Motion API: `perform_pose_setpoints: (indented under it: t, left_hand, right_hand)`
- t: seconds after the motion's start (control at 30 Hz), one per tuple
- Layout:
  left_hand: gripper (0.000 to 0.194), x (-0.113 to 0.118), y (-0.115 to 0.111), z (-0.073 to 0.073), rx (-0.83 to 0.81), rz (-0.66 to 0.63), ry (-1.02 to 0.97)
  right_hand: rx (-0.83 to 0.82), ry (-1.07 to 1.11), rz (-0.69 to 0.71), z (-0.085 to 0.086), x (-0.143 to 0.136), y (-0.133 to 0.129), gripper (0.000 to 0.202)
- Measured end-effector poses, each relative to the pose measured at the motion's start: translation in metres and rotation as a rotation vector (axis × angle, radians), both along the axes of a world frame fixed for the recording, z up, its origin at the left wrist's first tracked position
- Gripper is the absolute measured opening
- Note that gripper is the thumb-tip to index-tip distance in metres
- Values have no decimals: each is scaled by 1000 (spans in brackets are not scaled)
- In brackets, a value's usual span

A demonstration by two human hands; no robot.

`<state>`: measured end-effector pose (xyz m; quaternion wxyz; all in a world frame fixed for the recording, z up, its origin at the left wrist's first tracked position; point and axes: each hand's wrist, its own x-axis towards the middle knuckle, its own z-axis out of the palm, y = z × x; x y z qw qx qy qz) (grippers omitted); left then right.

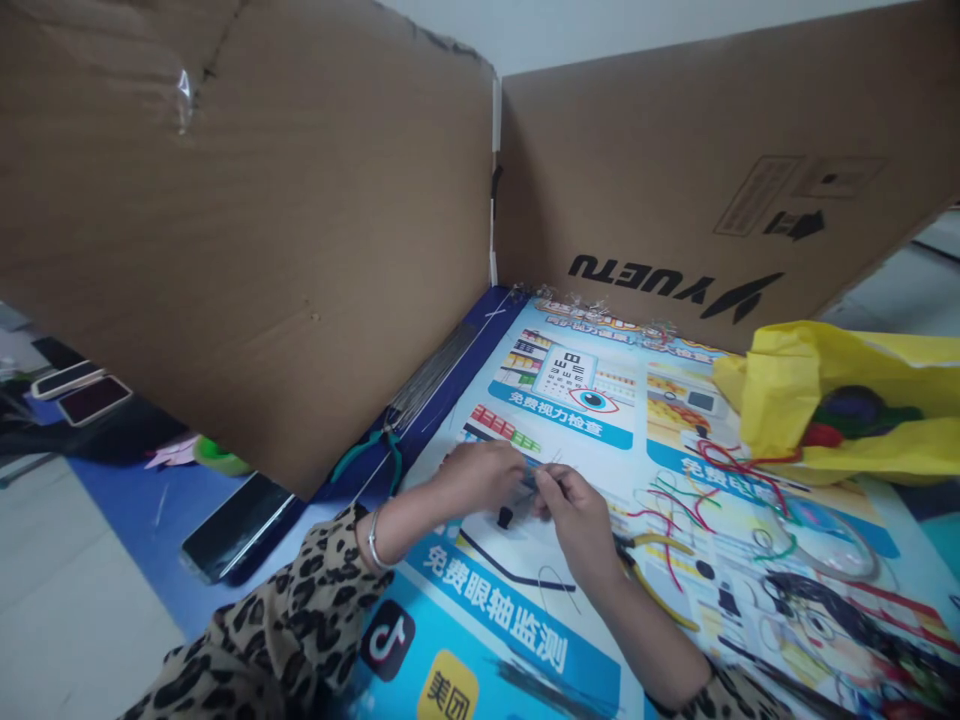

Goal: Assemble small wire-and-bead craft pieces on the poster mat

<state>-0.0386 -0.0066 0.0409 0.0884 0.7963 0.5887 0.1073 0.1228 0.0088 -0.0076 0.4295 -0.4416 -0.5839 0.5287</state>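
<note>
My left hand [484, 478] and my right hand [579, 515] meet over the printed poster, fingertips pinched close together. What they pinch is too small and blurred to name; faint thin wire-like lines show just above the fingers. A bent thin wire [561, 590] lies below my right hand. Beside my right wrist rest yellow-handled pliers [664, 578], partly hidden by the arm. Teal-handled pliers [394, 455] lie left of my left hand, near a bundle of thin grey wires [433, 378].
Cardboard panels [300, 200] wall off the left and back. Red and green cords [701, 500] lie at right, before a yellow bag [787, 400]. A black phone [238, 525] sits at left. Dark thin strands [551, 685] lie on the poster [450, 630] at the front.
</note>
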Motion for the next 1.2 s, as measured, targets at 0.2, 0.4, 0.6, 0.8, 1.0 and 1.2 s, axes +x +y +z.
perform_pose_setpoints:
  t: [0.2, 0.4, 0.6, 0.8, 1.0, 1.2]
  left_hand:
    - [60, -37, 58, 9, -125, 397, 204]
    - [29, -33, 83, 0, -212, 347, 250]
    - [18, -35, 93, -2, -238, 306, 209]
    - [13, -46, 80, 1, -165, 250, 25]
    - [18, -23, 44, -3, -143, 112, -250]
    - [11, 13, 13, -7, -122, -28, -415]
  right_hand:
    - [-12, -19, 38, -1, -1, 1, 29]
    - [-42, -18, 60, 2, -1, 2, 30]
    - [-78, 15, 68, 3, -1, 3, 30]
    - [-145, 32, 89, 3, -2, 4, 30]
    - [-183, 140, 24, 3, -2, 7, 30]
    - [-211, 177, 8, 4, -1, 8, 36]
